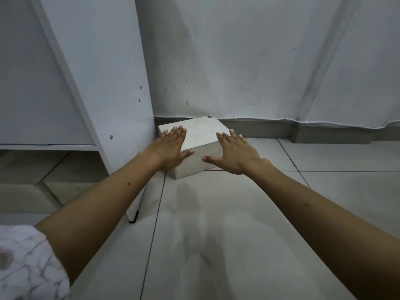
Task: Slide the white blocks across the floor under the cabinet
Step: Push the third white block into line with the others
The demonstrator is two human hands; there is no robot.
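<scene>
A white block [202,135] sits on the tiled floor in the corner where the white cabinet [104,83] meets the back wall. My left hand [171,148] lies over the block's left side with straight fingers, thumb reaching across the near edge. My right hand [232,152] is spread with straight fingers at the block's right side; whether it touches the block I cannot tell. Under the cabinet's bottom shelf [47,147] there is a low gap above the floor tiles.
The cabinet's side panel [121,148] stands right beside the block's left edge, ending in a dark foot [133,219]. A grey skirting [281,128] runs along the wall behind. Pale floor tiles [216,234] spread in front and to the right.
</scene>
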